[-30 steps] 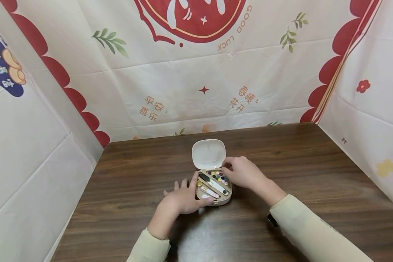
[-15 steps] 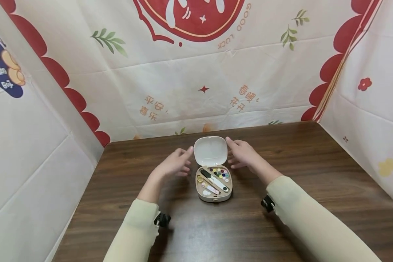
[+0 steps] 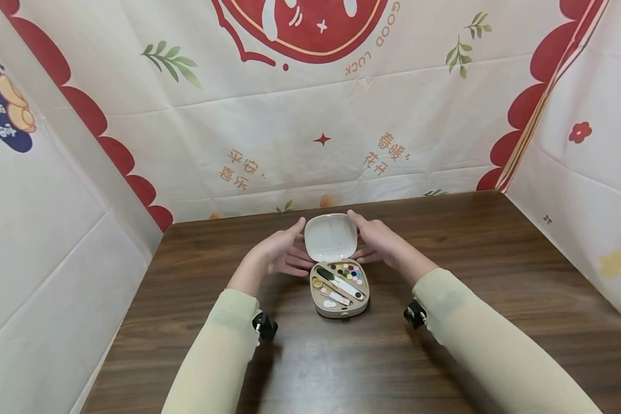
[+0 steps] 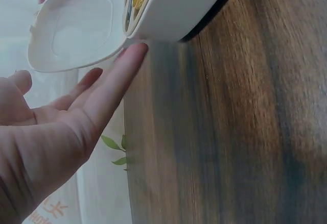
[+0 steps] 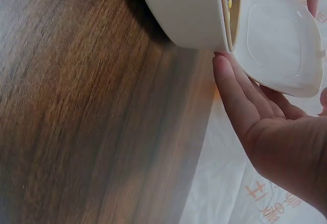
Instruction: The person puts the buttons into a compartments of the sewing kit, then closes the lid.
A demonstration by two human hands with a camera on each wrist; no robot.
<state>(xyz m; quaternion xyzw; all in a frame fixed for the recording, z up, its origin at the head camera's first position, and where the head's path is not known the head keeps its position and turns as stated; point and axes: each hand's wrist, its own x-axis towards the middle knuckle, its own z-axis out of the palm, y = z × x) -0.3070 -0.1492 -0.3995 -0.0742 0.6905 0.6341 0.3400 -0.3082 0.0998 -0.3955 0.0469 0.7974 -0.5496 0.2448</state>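
A small white sewing kit box stands on the table with its lid raised at the back. Inside lie thread snips with a black end, several coloured buttons or pinheads, a gold ring-shaped piece and a small pink-and-white strip. My left hand is at the lid's left edge, thumb up and fingers extended behind it. On the other side, my right hand mirrors this at the right edge. In both wrist views, straight fingertips reach the hinge corner of the box.
The brown wooden table extends around the box. Behind it hangs a white printed cloth, with more cloth at both sides. A black wrist camera sits under the left sleeve, another black camera under the right.
Both hands moved from the box's base, where the left lay along its side and the right was at the buttons, back to the lid's two sides. They have since drawn closer to the lid.
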